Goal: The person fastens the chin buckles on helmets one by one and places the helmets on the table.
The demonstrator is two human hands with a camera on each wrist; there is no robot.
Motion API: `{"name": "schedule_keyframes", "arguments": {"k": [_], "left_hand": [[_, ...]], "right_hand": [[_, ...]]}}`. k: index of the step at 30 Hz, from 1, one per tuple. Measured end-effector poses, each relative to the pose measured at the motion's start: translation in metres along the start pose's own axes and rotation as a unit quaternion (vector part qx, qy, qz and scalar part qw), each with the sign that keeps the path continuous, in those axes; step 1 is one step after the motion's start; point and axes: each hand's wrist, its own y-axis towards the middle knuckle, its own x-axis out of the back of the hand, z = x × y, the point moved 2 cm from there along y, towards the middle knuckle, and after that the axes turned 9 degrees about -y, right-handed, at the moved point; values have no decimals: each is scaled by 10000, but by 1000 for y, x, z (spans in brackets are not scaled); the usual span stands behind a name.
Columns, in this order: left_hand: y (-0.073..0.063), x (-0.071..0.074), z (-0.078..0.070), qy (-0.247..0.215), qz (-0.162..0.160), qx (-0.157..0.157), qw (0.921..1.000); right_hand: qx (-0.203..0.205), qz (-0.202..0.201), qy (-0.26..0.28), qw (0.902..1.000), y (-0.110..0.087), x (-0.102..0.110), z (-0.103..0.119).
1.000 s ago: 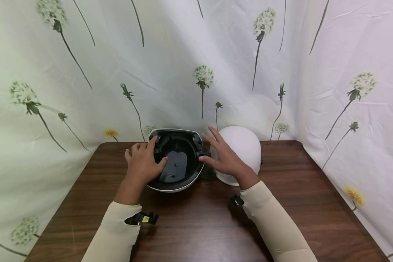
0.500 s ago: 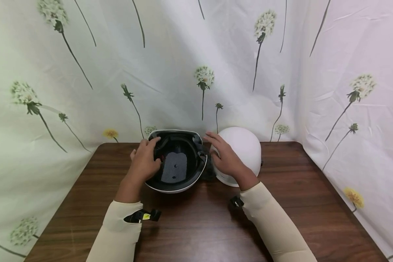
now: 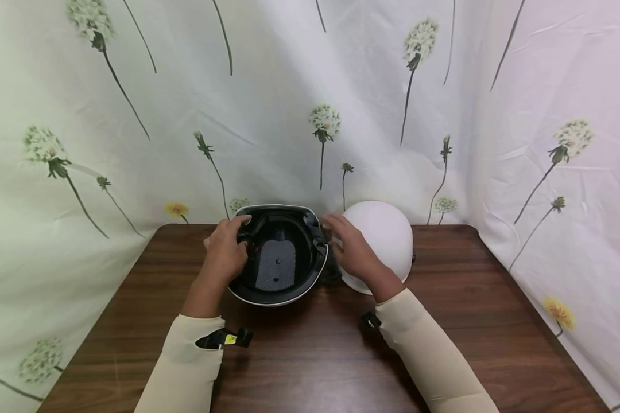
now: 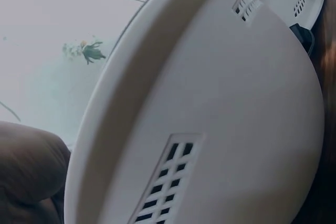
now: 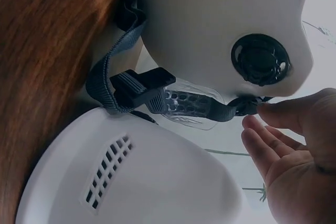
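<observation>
In the head view, a white helmet [image 3: 278,300] lies upside down, its black padded inside facing up. My left hand [image 3: 224,252] is at its left rim, thumb bent inward over the edge; the fingertips are partly hidden. Along the opposite rim, my right hand [image 3: 356,252] has its fingers curled in. The right wrist view shows my right thumb and fingers pinching a dark chin strap [image 5: 223,111] where it meets this helmet, below a round black knob [image 5: 261,59]. A black buckle [image 5: 142,85] hangs on the strap webbing.
A second white helmet [image 3: 384,235] sits dome up, right beside the first and partly behind my right hand. Both stand near the back of a brown wooden table [image 3: 310,367]. Behind hangs a white cloth [image 3: 268,115] printed with dandelions.
My right hand's spread fingers have drawn together and lowered to the helmet's right side. My left thumb has pulled back from the inside toward the left rim. The helmets have hardly moved.
</observation>
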Motion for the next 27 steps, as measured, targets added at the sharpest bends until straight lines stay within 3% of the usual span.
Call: {"name": "schedule_keyframes", "arguments": {"k": [12,27], "left_hand": [[-2,-2,0,-91,-642,-287,9975],[-1,-5,4,-256,-1109,-391,9927]], "right_hand": [[100,-26,20,9999,1,-6,1],[195,-85,-1,9998,1,-6,0]]}}
